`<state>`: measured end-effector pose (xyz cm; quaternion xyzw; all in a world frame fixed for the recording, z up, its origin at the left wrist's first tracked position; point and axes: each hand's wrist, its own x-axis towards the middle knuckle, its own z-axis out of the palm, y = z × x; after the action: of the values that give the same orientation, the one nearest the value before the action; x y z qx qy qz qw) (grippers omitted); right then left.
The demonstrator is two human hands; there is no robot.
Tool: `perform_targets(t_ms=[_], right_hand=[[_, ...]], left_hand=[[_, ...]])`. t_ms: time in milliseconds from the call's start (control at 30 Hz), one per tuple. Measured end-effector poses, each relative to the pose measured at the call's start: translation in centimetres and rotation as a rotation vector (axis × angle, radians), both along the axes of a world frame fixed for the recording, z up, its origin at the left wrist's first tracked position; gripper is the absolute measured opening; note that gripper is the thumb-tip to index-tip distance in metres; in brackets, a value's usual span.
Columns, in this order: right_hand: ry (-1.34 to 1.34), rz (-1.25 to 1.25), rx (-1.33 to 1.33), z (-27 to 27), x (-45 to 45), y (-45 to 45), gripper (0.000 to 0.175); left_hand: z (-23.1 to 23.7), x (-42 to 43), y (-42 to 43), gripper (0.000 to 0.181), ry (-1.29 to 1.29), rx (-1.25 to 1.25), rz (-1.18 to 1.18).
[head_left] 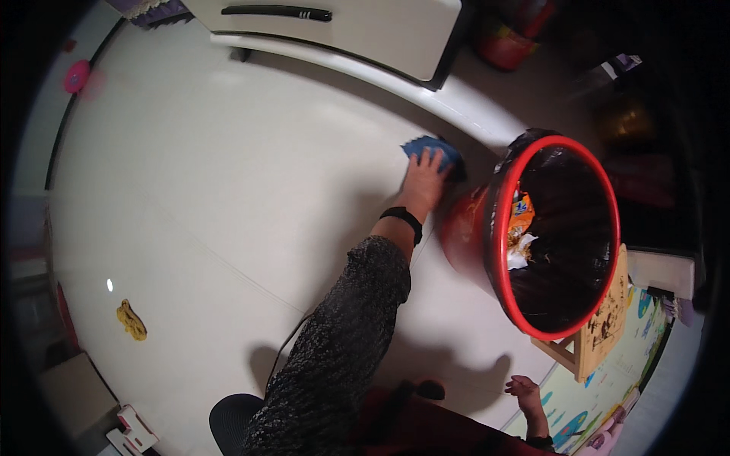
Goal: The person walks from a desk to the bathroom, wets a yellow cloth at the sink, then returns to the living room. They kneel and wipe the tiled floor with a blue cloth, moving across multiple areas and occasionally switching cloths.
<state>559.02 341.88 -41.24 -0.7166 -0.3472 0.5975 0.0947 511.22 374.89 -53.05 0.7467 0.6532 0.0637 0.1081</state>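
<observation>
Reaching forward across the pale floor, my left hand (423, 179) presses a blue cloth (430, 149) down with spread fingers. A black band circles that wrist, below a dark speckled sleeve. The cloth lies bunched near the base of a red trash bin (556, 337), which stands just to the right. A black bag lines the bin. Inside it are an orange wrapper (521, 212) and crumpled white paper (519, 255). At the lower right, my right hand (523, 393) hangs in the air with loosely bent fingers and nothing in it.
A white cabinet or appliance (342, 31) with a black handle stands ahead. Behind the bin is a small wooden stool (604, 325) beside a patterned play mat (576, 424). A yellow cloth-like item (131, 320) lies at left. A pink balloon-like object (76, 76) sits far left.
</observation>
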Motion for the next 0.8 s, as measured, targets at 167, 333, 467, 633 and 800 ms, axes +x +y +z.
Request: perform_targets(t_ms=[167,333,467,633,800], right_hand=[[-0.017,0.077,0.023,-0.2,0.2,0.4,0.020],[-0.047,0.123,0.000,0.3,-0.8,1.2,0.023],[-0.030,0.133,-0.047,0.5,-2.8,3.0,0.024],[0.040,0.340,0.047,1.0,-5.4,6.2,0.024],[-0.124,0.454,0.116,0.8,-8.3,8.4,0.021]], left_hand=[[-1.2,-11.5,-5.0,0.042,0.068,0.175,0.358],[-0.9,-23.1,-16.7,0.048,0.251,0.087,0.772],[-1.6,-16.1,-18.8,0.052,0.255,0.064,0.607],[0.1,-0.8,-20.4,0.056,-0.081,0.192,0.173],[2.6,3.9,-33.4,0.060,-0.259,0.041,-0.067]])
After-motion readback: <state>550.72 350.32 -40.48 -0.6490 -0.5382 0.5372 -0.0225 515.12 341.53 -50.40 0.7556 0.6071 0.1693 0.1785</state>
